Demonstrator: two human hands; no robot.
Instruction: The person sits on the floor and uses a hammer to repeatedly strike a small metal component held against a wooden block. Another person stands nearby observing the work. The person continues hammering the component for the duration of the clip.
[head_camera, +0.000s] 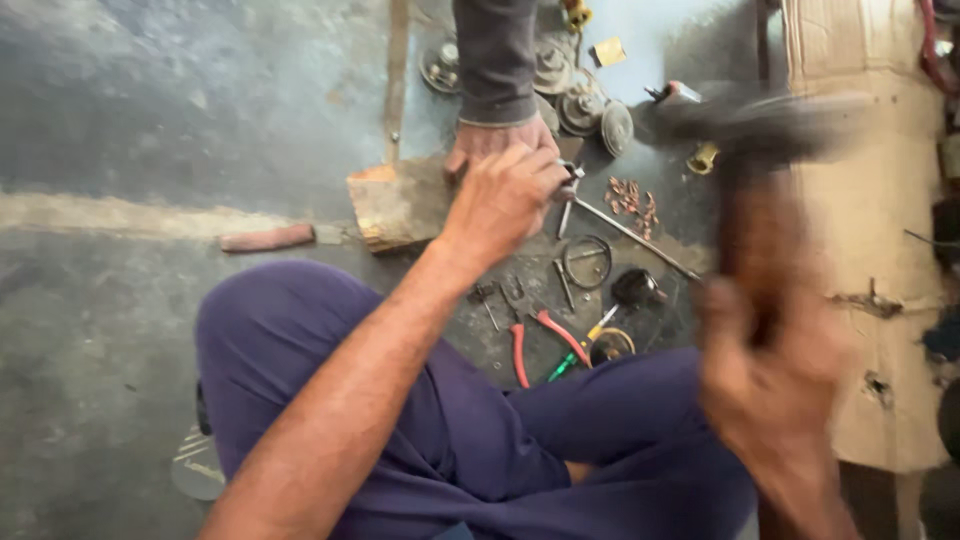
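A: What is being held at the rough wooden block (400, 205)?

B: A small bright metal part (570, 185) is being pinched by the curled fingers of the left hand (505, 200), just off the block's right edge, on the grey concrete floor (150, 120). The same spot is being steadied from the far side by another person's hand (495, 140) in a dark sleeve, pressing down on the block.

A: And the right hand (770, 375)?

B: It is being blurred by motion. A brown wooden-handled hammer with a dark head (760, 125) is being gripped in it, raised near the cardboard box (880, 220); how the fingers are wrapped cannot be told.

A: So which step is being worked?

B: A striking step, it is being judged: the part is being held for a blow. A true, controlled hit is being called for, kept clear of both holding hands.

A: What is lying around?

B: Red-handled pliers (530, 345), a green-handled screwdriver (580, 350), a wire ring (587, 262) and round metal pulleys (580, 100) are being left near the knees and towards the floor's far edge.
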